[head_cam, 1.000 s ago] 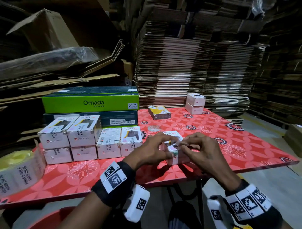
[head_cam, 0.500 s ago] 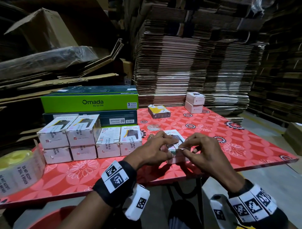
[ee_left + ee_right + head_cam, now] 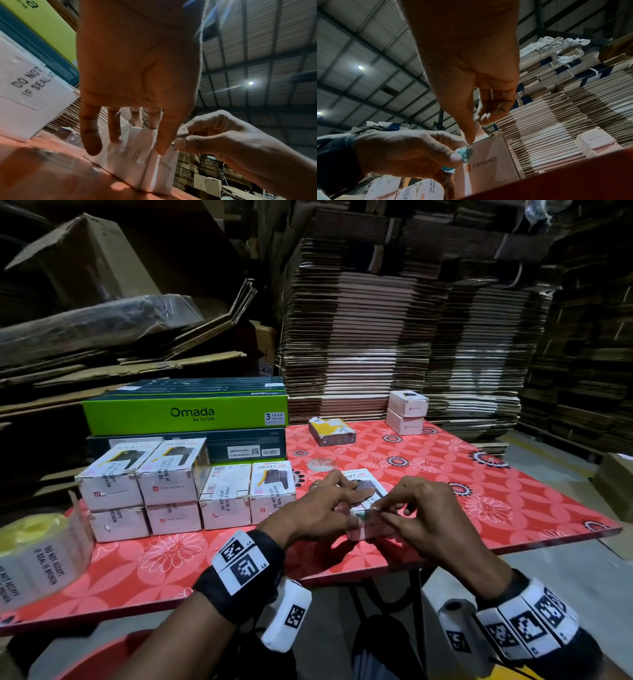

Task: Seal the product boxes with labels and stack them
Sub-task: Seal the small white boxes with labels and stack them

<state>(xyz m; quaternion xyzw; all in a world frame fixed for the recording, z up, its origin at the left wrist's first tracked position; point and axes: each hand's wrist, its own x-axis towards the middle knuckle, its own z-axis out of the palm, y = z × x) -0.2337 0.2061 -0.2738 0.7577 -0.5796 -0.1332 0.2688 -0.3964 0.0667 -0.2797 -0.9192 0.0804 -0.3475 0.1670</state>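
White product box (image 3: 368, 501), "PORTRONICS" on its side, sits near the front edge of the red floral worktop (image 3: 513, 491), between both hands. Left hand (image 3: 322, 508) lies over the box's top and left side, fingers curled down around it, thumb pressed at the near top corner; a small bluish scrap shows at the thumb tip in the right wrist view. Right hand (image 3: 424, 515) just beside, thumb and forefinger pinched on a thin label (image 3: 178, 135) at the box's top edge; other fingers curled loosely. Each grip has hold of something: left on box, right on label.

Left of the hands: stacked boxes (image 3: 185, 491), white, two tiers on the far left and single beside, each with a "DO NOT ACCEPT IF SEAL IS BROKEN" strip. Behind them a green Omada carton (image 3: 185, 414) on a dark one. Label roll (image 3: 37, 556) at worktop's left edge. Far side: two small white boxes (image 3: 407, 412) stacked, yellow-topped pack (image 3: 330, 431) near them. Flattened cardboard piled behind
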